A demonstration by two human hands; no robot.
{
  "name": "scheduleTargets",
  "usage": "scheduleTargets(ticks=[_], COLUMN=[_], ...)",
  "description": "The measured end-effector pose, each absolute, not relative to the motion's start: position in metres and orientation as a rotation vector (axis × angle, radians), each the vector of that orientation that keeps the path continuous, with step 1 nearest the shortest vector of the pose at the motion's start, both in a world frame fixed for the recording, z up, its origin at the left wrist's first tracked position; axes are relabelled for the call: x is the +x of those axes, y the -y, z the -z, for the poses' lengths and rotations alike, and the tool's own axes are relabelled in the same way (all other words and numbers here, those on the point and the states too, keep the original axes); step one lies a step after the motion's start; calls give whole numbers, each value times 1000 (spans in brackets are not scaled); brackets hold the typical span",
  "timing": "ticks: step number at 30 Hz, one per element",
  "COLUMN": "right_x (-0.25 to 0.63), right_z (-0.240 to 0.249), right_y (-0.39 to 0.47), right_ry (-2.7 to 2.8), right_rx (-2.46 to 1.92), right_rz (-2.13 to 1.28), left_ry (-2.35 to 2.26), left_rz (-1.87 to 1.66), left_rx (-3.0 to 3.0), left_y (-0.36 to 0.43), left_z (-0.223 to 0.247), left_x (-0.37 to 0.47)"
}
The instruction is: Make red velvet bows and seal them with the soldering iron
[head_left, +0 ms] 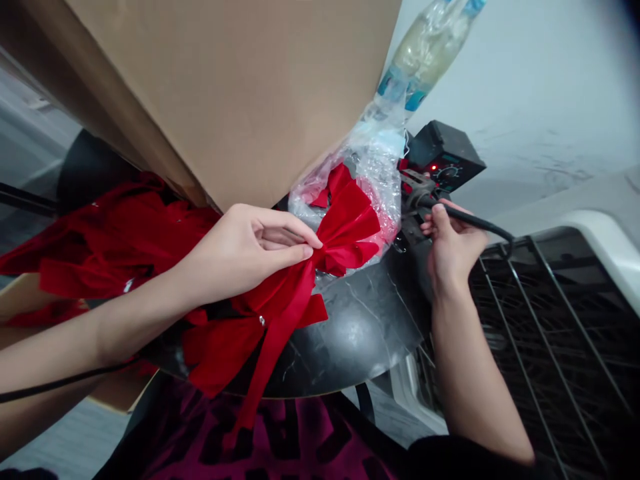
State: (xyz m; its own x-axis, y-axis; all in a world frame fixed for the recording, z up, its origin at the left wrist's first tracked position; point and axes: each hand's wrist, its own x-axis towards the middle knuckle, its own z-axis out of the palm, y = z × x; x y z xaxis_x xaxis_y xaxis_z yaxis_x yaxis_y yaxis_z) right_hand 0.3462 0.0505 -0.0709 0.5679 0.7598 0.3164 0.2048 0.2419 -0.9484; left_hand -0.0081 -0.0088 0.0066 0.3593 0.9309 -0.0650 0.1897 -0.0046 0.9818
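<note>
My left hand [270, 247] is closed in a pinch on the middle of a red velvet ribbon bow [347, 223], whose long tail [280, 347] hangs over the table's front edge. To the right, my right hand [453, 247] is closed around the black handle of a corded soldering iron [429, 201] at a metal stand. The iron's tip is hidden. Behind the stand sits a black control box [447, 160] with a lit red light and a dial. More red bows [125, 233] lie piled under and beyond my left forearm, some with small silvery bits at their knots.
A large cardboard box [240, 87] takes up the back of the round dark marbled table [350, 333]. Clear plastic wrap [380, 153] and a wrapped bottle [425, 53] are beside it. A white-framed metal rack [550, 300] stands at right.
</note>
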Motion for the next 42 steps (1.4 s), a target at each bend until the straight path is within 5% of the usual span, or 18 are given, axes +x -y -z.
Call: scheduleTargets(ticks=[9,15,23,42], right_x=[330,292,221,215], right_z=[28,24,40,41], right_y=[4,34,64,64], right_ry=[996,1249,1321,1615], right_rx=[-1058,-1080,-1112,-1165], right_rz=[143,-444,-98,-55], left_ry=[-1091,-1116,-1159,-1147], left_rz=[-714,-719,-712,-730], left_rx=[1452,1490,1569,1677], left_y=[-3,-3,2,6], left_z=[8,20,27,31], left_x=[-6,-7,-5,-8])
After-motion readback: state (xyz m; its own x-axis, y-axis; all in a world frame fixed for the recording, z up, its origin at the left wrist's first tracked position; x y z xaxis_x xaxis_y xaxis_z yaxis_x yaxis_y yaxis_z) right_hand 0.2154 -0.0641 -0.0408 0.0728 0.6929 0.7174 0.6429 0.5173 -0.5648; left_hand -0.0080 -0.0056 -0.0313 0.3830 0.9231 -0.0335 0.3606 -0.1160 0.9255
